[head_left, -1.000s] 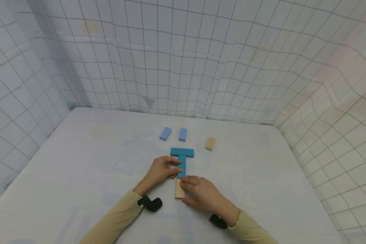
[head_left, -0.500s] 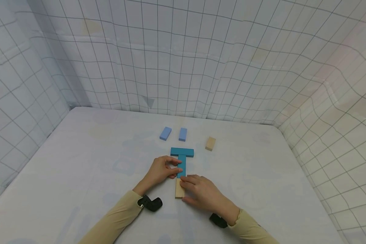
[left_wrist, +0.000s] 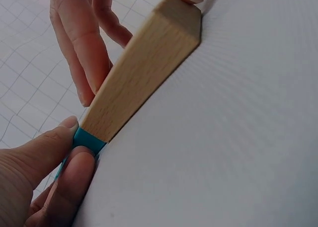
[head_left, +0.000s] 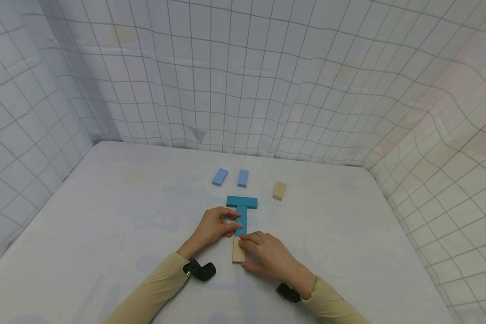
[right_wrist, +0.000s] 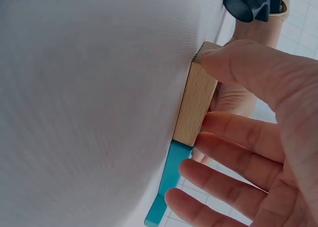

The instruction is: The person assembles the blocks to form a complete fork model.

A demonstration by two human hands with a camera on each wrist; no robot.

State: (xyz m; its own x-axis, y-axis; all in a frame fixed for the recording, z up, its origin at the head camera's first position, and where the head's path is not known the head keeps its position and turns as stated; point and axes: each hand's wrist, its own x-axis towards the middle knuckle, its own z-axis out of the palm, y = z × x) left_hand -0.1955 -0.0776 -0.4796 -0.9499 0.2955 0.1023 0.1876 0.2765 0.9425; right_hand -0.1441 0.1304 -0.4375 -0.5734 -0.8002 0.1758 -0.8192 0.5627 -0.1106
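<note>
On the white tabletop, two teal blocks form a T in the head view: a crossbar block (head_left: 241, 202) and a stem block (head_left: 244, 220). A wooden block (head_left: 237, 255) lies in line with the stem, end to end with it. My left hand (head_left: 210, 226) holds the stem block from the left, thumb and fingers at its near part. My right hand (head_left: 272, 258) holds the wooden block. In the right wrist view, its thumb sits on the near end of the wooden block (right_wrist: 196, 98), with fingers along the top edge. The left wrist view shows the wooden block (left_wrist: 134, 73) meeting the teal.
Beyond the T lie two light blue blocks, a tilted one (head_left: 220, 177) and a straighter one (head_left: 243, 178). A small wooden block (head_left: 279, 191) lies to their right. A grid-patterned curtain (head_left: 243, 90) rises behind the table (head_left: 105, 216) and along both sides.
</note>
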